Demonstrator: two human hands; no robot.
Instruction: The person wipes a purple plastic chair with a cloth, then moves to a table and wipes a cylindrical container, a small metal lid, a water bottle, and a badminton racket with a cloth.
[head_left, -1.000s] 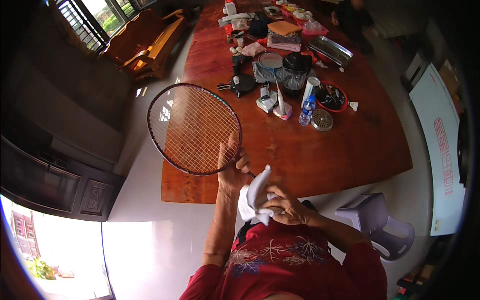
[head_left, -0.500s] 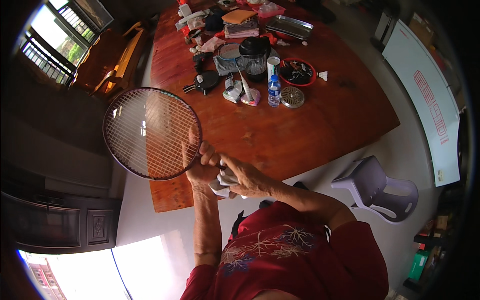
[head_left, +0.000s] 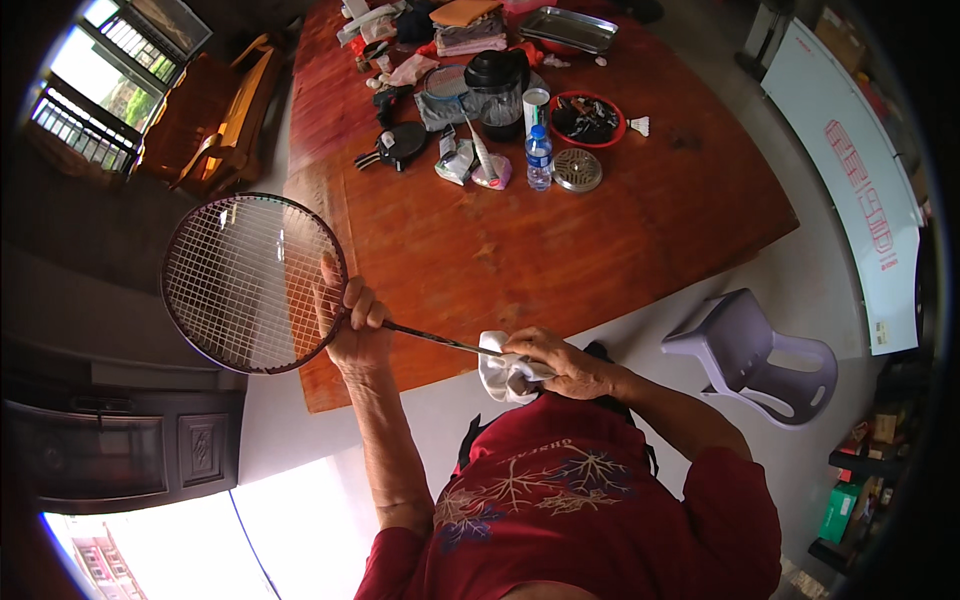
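Note:
A badminton racket (head_left: pixel 255 283) is stretched across in front of me, its strung head to the left and its shaft slanting down to the right. My left hand (head_left: pixel 357 322) grips it where the head meets the shaft, thumb up against the frame. Near the handle end, my right hand (head_left: pixel 552 360) is closed round a white cloth (head_left: pixel 493 368) wrapped about the racket. The handle itself is mostly hidden by cloth and fingers.
The wooden table (head_left: pixel 600 240) carries a water bottle (head_left: pixel 538 160), a round metal grate (head_left: pixel 577 170), a red basin (head_left: pixel 588 140), a black-lidded jug (head_left: pixel 498 95), a shuttlecock (head_left: pixel 638 126) and a metal tray (head_left: pixel 568 30). A purple plastic chair (head_left: pixel 735 335) stands right; a wooden bench (head_left: pixel 215 115) is far left.
My right hand has slid with the cloth away from the racket head, down the shaft toward the handle. My left hand and the racket head have shifted left.

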